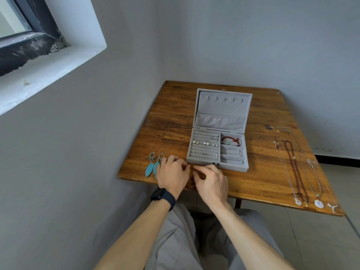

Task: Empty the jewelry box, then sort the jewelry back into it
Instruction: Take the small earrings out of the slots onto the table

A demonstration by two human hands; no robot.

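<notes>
At the near edge of the brown wooden table (171,117), the left hand (172,172) and right hand (211,179) lie knuckles-up with fingers curled and tips meeting; whether they pinch some small piece I cannot tell. Two turquoise feather earrings (153,164) lie beside the left hand, and long thin necklaces (298,172) lie along the table's right side. Just beyond the hands, the open grey velvet jewelry box (217,151) holds studs, rings and bracelets, so the task looks about midway.

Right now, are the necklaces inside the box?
No, the necklaces lie on the table, right of the box.
</notes>
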